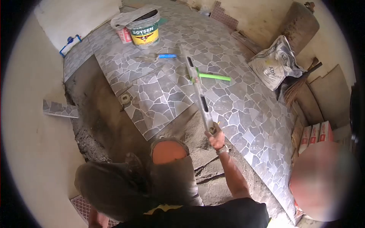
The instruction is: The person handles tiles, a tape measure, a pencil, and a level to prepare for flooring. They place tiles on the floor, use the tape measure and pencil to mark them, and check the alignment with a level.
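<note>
My right hand (216,138), with a watch at the wrist, is closed around the near end of a long spirit level (200,93). The level points away over the stone-patterned floor tiles (235,102). Partly behind it lies a tool with a bright green handle (215,77); its head is mostly hidden. Left of the level, a loose tile (157,100) rests at the edge of the bare mortar bed (192,131). Farther off lies a trowel with a blue handle (167,56). Of my left arm (98,219), only some skin shows at the bottom left; its fingers are hidden.
A paint bucket (145,34) stands at the back. A roll of tape (125,98) sits by the dug-out strip (97,98), and a cut tile piece (61,109) leans near the left wall. At right are a cement sack (275,64), a broom (298,89) and boxes (315,136).
</note>
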A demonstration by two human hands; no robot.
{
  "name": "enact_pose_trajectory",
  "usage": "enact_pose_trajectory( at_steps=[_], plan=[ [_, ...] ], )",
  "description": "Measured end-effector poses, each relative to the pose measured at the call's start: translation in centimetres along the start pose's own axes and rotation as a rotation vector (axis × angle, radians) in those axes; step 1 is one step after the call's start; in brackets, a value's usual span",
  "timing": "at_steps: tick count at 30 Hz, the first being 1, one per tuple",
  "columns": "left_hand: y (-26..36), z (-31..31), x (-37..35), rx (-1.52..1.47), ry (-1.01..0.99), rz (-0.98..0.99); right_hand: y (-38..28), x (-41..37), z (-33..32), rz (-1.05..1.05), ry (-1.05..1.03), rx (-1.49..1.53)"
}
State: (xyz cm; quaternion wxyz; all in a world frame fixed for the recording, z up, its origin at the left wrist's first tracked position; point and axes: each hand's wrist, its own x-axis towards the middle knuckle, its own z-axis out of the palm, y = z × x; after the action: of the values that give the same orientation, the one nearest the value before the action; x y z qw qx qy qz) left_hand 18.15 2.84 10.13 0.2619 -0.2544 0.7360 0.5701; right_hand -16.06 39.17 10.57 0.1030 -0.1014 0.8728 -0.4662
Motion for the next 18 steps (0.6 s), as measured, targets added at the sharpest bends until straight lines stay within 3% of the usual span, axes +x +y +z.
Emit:
enact_pose_trajectory(
  at_steps=[1,10,11,13,15,17,18],
  plan=[
    [-0.1,-0.2,-0.1,-0.007,0.003,-0.005,-0.3,0.4,1.1,-0.113,0.078,-0.029],
    [-2.2,-2.4,-1.2,-0.089,0.018,-0.033,-1.4,12.4,15.3,-0.096,0.06,-0.29],
    [-2.6,-2.7,-1.3,-0.1,0.015,-0.038,-2.7,13.7,15.3,-0.048,-0.021,-0.279],
    [-3.2,-3.5,-1.1,-0.126,0.012,-0.041,-1.2,17.5,17.4,-0.185,0.04,-0.357],
    [-4.1,-4.1,-0.7,-0.149,-0.001,-0.04,-0.9,21.8,18.0,-0.086,-0.028,-0.492],
    [-4.9,-4.7,-0.1,-0.18,-0.006,-0.03,-2.7,23.3,17.8,-0.262,0.161,-0.775],
    [-5.0,-5.1,0.3,-0.197,-0.008,-0.014,-5.2,23.4,17.0,-0.216,0.097,-0.763]
  ],
)
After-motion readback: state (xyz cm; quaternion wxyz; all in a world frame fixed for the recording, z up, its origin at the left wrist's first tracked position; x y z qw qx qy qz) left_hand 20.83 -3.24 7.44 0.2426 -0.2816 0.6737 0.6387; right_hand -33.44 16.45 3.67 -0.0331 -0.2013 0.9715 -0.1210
